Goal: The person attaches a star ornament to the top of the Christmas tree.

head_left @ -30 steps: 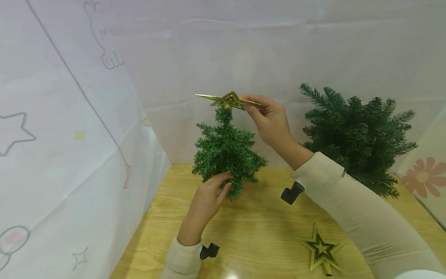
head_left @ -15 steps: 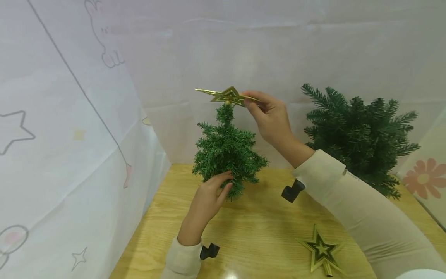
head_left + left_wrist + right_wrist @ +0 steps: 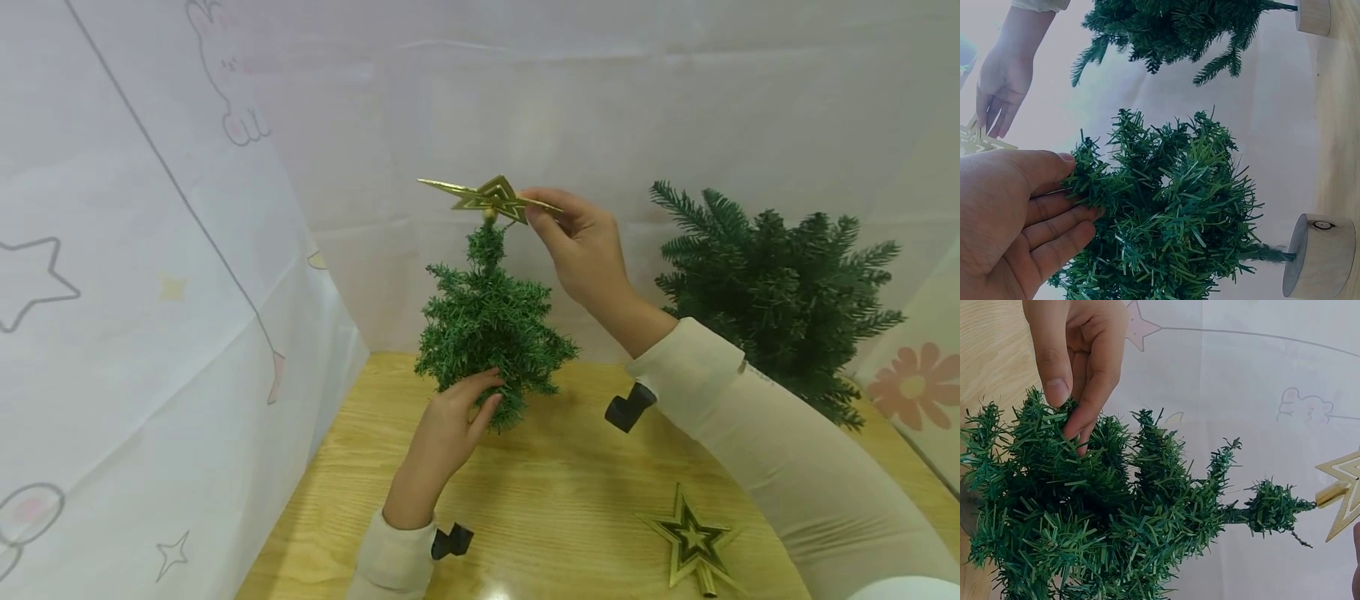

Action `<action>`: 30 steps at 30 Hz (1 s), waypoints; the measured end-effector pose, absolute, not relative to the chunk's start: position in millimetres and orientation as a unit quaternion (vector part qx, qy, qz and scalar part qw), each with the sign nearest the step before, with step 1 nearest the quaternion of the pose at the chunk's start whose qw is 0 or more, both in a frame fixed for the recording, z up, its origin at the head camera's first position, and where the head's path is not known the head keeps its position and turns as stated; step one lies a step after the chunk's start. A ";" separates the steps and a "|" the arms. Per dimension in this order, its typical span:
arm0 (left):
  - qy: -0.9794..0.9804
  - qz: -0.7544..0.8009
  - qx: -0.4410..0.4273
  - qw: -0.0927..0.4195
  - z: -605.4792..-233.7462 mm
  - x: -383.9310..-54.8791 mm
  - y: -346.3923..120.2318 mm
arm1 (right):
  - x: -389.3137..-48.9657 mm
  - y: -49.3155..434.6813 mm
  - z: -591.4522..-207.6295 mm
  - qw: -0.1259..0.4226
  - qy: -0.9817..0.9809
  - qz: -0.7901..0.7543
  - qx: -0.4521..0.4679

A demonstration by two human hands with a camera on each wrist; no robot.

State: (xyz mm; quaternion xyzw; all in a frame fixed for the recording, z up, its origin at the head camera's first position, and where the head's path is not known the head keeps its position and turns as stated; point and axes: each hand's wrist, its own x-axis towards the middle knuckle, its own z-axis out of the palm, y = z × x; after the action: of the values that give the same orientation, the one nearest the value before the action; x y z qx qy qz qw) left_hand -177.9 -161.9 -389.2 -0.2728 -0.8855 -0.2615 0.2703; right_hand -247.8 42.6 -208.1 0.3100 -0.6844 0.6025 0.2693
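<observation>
A gold star tree topper is pinched between the thumb and fingers of my right hand, above the small green Christmas tree. In the right wrist view the topper's hollow stem meets the tip of the treetop; whether the tip sits inside it I cannot tell. A thin twig sticks out beside that tip. My left hand holds a lower branch of the tree, thumb on one side and fingers on the other. In the left wrist view the tree's round wooden base shows.
A second, fuller green tree stands at the right, behind my right arm. Another gold star topper lies on the wooden table near the front right. Printed white cloth hangs behind and at the left.
My right hand has raised the star topper slightly, and a twig now shows beside its stem. My left hand stays on the branch.
</observation>
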 end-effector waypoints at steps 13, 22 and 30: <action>-0.882 -0.265 -0.274 0.278 -389.6 -177.5 -162.8 | -243.6 37.7 -198.6 0.278 -0.689 0.603 0.291; -0.886 -0.264 -0.272 0.266 -389.0 -177.9 -163.8 | -223.9 32.6 -186.3 0.288 -0.694 0.601 0.273; -0.888 -0.258 -0.269 0.270 -389.8 -177.5 -163.0 | -228.3 31.0 -187.7 0.275 -0.687 0.608 0.289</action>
State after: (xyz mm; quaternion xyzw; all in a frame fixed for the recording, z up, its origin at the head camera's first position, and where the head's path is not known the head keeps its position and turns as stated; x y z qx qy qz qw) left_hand -177.5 -163.0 -389.8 -0.2691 -0.8878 -0.2582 0.2698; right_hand -228.3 31.0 -187.7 0.2892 -0.6867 0.6078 0.2745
